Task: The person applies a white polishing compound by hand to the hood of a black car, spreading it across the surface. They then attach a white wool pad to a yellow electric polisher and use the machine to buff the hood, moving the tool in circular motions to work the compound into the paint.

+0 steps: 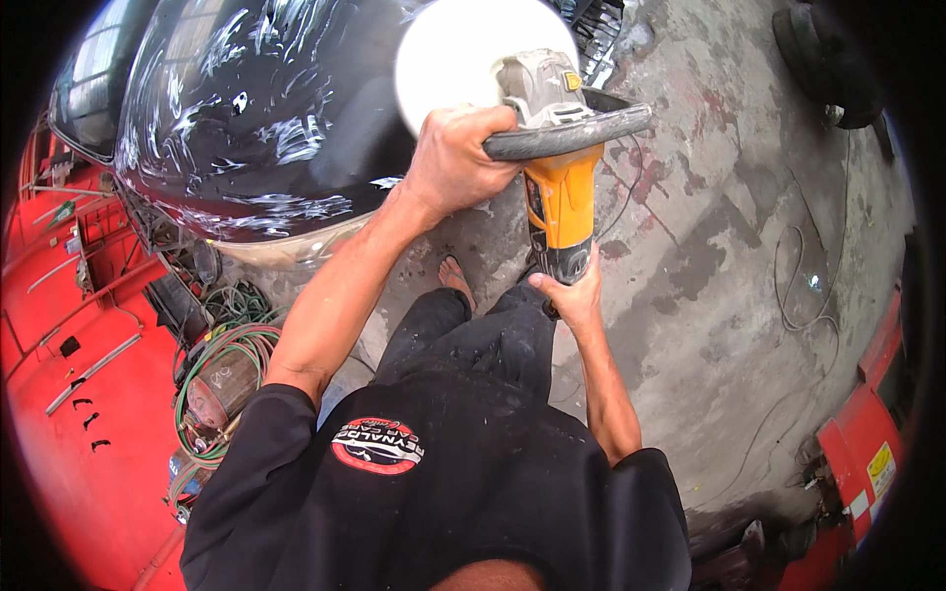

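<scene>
I hold a yellow and black DeWalt rotary polisher (565, 196) in front of me, over the concrete floor. My left hand (465, 151) grips one end of its black loop handle (576, 133). Around the rear end of the body, my right hand (576, 288) is closed. The large white polishing pad (473, 55) shows its bright round face, and it overlaps the edge of a glossy black car body panel (295, 96). White compound smears (295, 138) streak that panel. Whether the pad touches the panel, I cannot tell.
Gas cylinders (222, 384) with coiled green and red hoses (255, 336) stand left, by a red wall (59, 414). A thin cable (787, 295) lies across the concrete floor (709, 318). A dark object (824, 66) sits far right; red equipment (861, 451) stands lower right.
</scene>
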